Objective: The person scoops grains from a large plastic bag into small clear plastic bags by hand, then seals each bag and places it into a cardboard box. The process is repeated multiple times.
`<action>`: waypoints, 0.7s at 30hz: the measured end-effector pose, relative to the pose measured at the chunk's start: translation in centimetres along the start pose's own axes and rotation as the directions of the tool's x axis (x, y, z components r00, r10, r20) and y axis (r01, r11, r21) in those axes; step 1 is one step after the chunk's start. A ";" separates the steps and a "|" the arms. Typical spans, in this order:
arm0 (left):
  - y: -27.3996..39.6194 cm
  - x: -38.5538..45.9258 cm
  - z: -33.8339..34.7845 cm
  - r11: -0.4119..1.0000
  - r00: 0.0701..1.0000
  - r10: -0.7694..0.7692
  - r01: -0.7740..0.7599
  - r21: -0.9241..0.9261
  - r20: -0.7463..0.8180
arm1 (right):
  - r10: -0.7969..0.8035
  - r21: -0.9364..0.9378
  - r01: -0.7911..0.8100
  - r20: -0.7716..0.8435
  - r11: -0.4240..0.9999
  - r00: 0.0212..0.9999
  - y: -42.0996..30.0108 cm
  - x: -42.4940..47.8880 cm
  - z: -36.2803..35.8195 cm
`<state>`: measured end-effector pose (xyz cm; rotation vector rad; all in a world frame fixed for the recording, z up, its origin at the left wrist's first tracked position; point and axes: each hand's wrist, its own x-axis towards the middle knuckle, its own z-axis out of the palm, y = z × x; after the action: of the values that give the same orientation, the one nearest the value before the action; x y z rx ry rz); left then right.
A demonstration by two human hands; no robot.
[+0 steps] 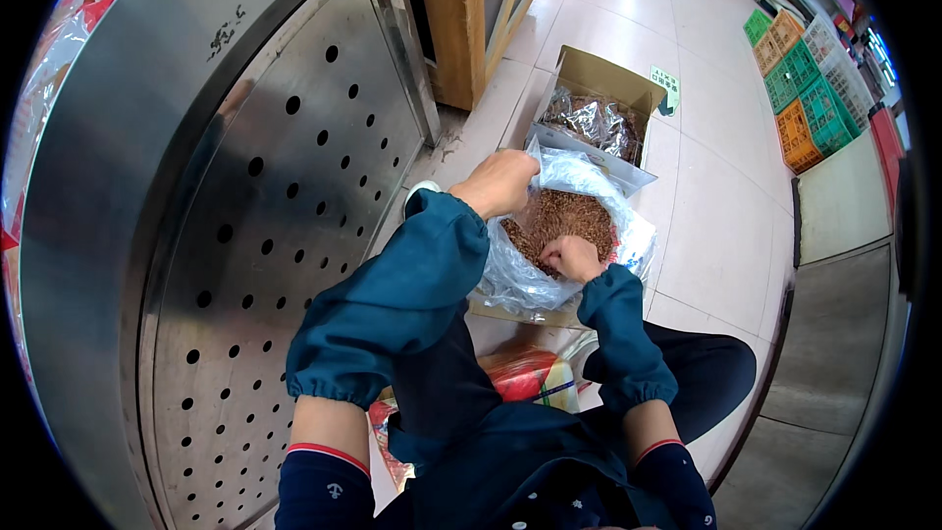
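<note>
In front of me stands a wide-open clear plastic bag (515,283) holding loose reddish-brown grains or small dried pieces (581,217); their exact kind cannot be told. My left hand (502,184) is closed on a piece of clear plastic at the bag's upper left, which hangs over the brown pieces. My right hand (572,258) lies in the bag with its fingers curled down at the brown pieces; whether it grips any is hidden. Teal sleeve covers are on both forearms.
Beyond the bag is an open cardboard box (607,73) with filled clear packets (600,121). A perforated metal panel (280,235) stands at left, beside a wooden stand (449,22). Colored plastic crates (798,81) line the right. A red printed package (526,375) lies between my legs.
</note>
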<state>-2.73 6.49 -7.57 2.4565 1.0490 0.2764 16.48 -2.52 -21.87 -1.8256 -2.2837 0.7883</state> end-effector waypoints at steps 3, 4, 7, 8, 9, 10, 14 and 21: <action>-0.2 -0.2 0.4 0.999 0.998 0.007 -0.010 -0.045 -0.056 | 0.052 0.066 -0.045 -0.114 0.997 0.992 -0.1 0.9 -0.7; -0.3 -0.2 0.3 0.999 0.998 0.007 -0.010 -0.043 -0.060 | 0.067 0.101 -0.053 -0.141 0.994 0.988 -0.6 0.9 -1.3; 0.0 0.0 0.1 0.999 0.999 0.012 -0.014 -0.048 -0.052 | -0.064 0.341 0.090 -0.087 0.936 0.994 -0.7 1.1 -0.7; 0.1 0.1 0.1 0.999 0.999 0.011 -0.012 -0.048 -0.035 | -0.122 0.429 0.106 0.009 0.897 0.992 -0.8 1.2 0.2; 0.1 0.3 0.2 0.999 1.000 0.010 -0.011 -0.049 -0.018 | -0.187 0.515 0.110 0.100 0.850 0.977 -1.0 1.3 1.0; 0.2 0.4 0.3 0.999 1.000 0.018 -0.018 -0.051 0.002 | -0.219 0.438 0.151 0.108 0.886 0.970 -1.8 1.2 1.3; 0.5 0.2 0.5 0.997 0.993 0.004 0.004 -0.073 0.116 | 0.051 0.392 -0.040 -0.017 0.919 0.999 -1.0 2.4 2.8; -0.7 0.4 1.5 0.996 0.976 -0.057 0.041 0.079 0.210 | 0.183 0.246 -0.060 -0.516 0.967 0.837 1.5 2.1 -1.0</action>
<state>-2.31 6.72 -9.25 2.4561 1.0424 -0.0413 17.61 -0.06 -22.18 -1.8114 -1.6705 0.4394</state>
